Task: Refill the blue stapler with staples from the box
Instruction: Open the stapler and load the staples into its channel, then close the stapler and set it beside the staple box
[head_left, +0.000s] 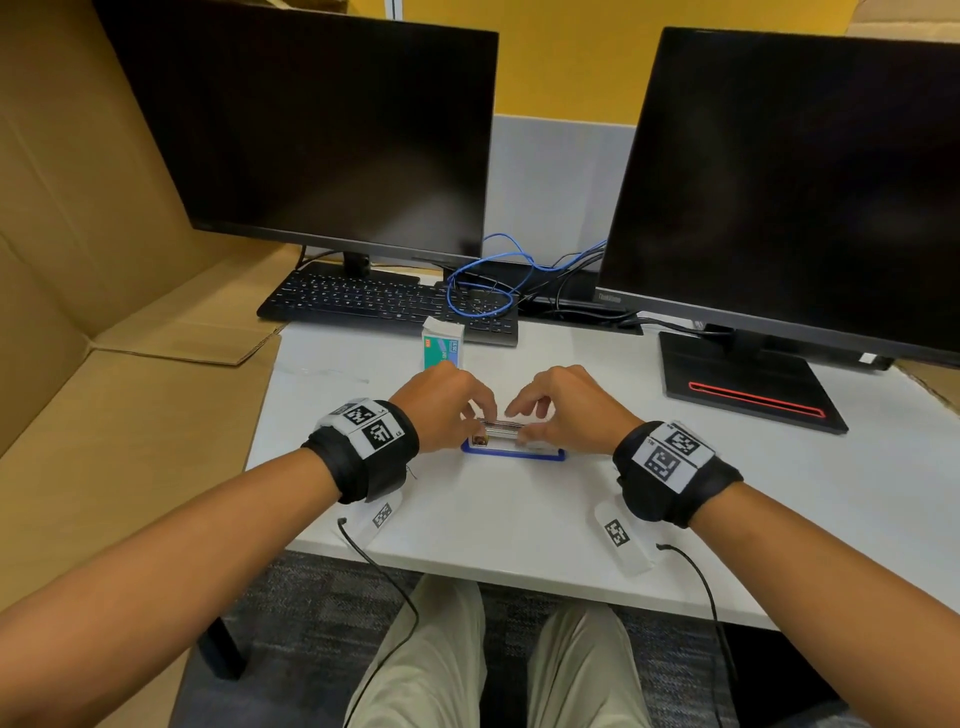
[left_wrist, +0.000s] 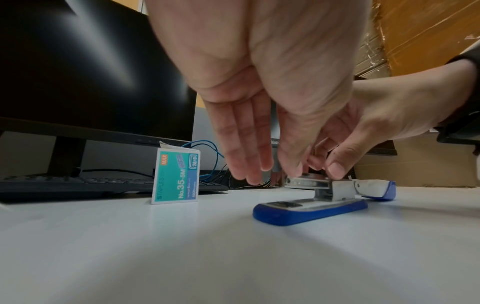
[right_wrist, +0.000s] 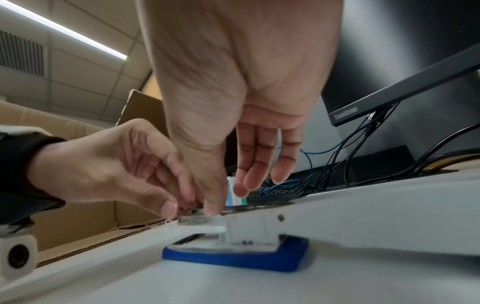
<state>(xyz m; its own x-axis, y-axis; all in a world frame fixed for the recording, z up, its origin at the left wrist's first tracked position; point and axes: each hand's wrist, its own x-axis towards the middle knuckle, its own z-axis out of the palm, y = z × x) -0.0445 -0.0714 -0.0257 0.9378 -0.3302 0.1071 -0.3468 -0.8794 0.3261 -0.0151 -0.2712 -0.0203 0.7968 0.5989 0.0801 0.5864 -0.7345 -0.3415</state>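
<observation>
staples being seated in the opened blue stapler on the white desk

the metal magazine is pinched at its ends by the left hand and the right hand, other fingers loosely spread; whether a strip is held cannot be told (fingertips cover it). the staple box is stood upright just behind, near the keyboard. a strip set crooked could be jammed or snapped, and the light base could be skidded if pressed unevenly.
</observation>
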